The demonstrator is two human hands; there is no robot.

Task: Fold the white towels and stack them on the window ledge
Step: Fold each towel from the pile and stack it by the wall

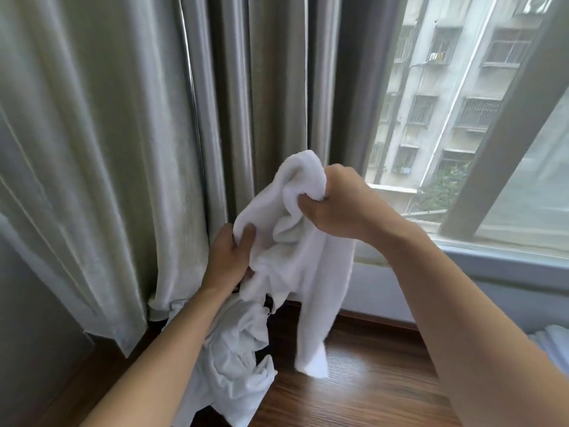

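Observation:
A white towel (311, 272) hangs crumpled in the air in front of the curtains, its lower end dangling just above the wooden window ledge (369, 365). My right hand (338, 204) grips its upper edge near the top. My left hand (228, 257) holds its left side lower down, thumb pressed on the cloth. Beneath my left forearm, a heap of crumpled white towels (234, 359) lies on the ledge.
Grey-green curtains (123, 149) hang at the left and behind the towel, reaching down to the ledge. The window (431, 118) with its grey frame (508, 266) is at the right. More white cloth (551, 340) shows at the right edge.

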